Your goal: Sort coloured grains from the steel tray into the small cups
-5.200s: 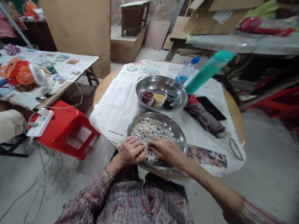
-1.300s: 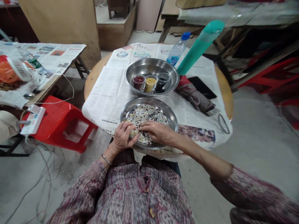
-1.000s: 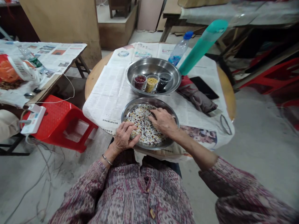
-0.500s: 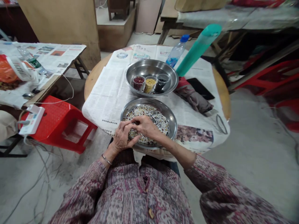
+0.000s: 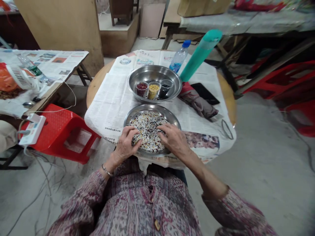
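A shallow steel dish (image 5: 176,120) stands near the table's front edge. It holds a mix of white grains (image 5: 148,126) with yellow, dark red and black beans among them. My left hand (image 5: 126,141) rests over the dish's left rim, thumb and forefinger apart. On the right side my right hand (image 5: 175,139) reaches in with bent, parted fingers, their tips on the grains. Behind stands a larger steel basin (image 5: 132,82) with three clear cups: red beans (image 5: 142,88), yellow beans (image 5: 153,90) and black beans (image 5: 164,90).
Newspaper (image 5: 105,105) covers the round table. A water bottle (image 5: 180,56), a green cylinder (image 5: 201,55), a folded umbrella (image 5: 198,103) and a dark tablet-like slab (image 5: 205,93) lie or stand at the right. A red stool (image 5: 66,131) with a power strip (image 5: 33,129) is at left.
My hands were together over the dish's left side; now they are apart. My right hand has moved right across the grains. My left hand stays by the left rim.
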`<state>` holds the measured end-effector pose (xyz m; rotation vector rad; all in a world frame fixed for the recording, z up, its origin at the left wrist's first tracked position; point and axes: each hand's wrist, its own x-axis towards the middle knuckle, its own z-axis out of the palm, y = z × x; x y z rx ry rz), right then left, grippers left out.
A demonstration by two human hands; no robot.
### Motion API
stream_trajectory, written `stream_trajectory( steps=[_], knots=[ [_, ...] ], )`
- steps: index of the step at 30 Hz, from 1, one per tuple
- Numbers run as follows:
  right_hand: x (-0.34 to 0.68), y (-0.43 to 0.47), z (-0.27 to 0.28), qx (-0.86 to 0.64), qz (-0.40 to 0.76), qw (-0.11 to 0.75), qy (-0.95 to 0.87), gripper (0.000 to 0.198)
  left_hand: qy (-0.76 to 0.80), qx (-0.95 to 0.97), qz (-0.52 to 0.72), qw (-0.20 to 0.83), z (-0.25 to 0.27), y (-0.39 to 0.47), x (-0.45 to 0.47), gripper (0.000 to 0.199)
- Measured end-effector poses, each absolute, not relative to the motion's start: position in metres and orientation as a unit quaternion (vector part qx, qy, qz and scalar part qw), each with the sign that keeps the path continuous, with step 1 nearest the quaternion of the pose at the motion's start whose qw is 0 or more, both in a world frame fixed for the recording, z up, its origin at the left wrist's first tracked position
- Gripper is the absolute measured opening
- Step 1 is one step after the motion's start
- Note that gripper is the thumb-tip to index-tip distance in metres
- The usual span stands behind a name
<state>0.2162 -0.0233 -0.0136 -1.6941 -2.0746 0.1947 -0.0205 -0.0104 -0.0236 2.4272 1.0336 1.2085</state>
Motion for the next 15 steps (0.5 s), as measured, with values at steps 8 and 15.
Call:
stream_trajectory(
  steps=[8,15],
  knots=[
    [0.199,-0.028,-0.026,-0.646,0.089,0.194,-0.733,0.033,0.401,0.905,0.127,0.060,-0.001,0.011,-0.015,0.075],
    [0.177,0.001,-0.032,-0.628,0.149,0.253,-0.721,0.031,0.399,0.884,0.197,0.142,-0.031,0.039,0.013,0.036]
  ],
)
